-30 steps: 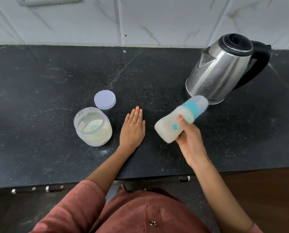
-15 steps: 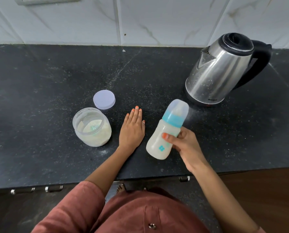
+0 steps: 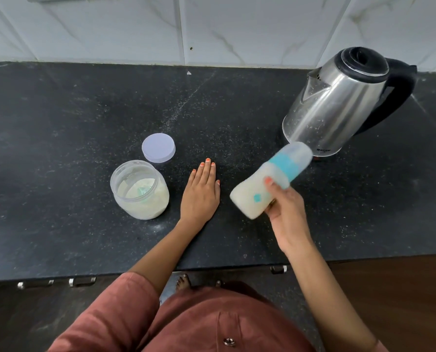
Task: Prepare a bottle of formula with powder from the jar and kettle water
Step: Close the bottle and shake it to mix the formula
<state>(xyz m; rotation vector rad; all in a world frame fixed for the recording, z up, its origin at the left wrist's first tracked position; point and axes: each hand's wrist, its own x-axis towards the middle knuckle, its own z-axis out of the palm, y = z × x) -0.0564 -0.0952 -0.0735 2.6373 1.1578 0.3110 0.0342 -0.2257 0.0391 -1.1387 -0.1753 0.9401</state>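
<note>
The bottle (image 3: 270,180) is full of milky white liquid, with a teal collar and a clear domed cap on; it is tilted, cap toward the kettle (image 3: 338,102), held above the counter and slightly blurred. The steel kettle stands upright at the back right, black lid shut. The clear jar (image 3: 139,190), open and partly filled with pale powder, stands left, its white lid (image 3: 158,147) lying flat just behind it.

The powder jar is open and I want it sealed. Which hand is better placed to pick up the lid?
Left. The left hand lies flat and empty on the counter, beside the jar and near the lid. The right hand grips the tilted bottle.
</note>
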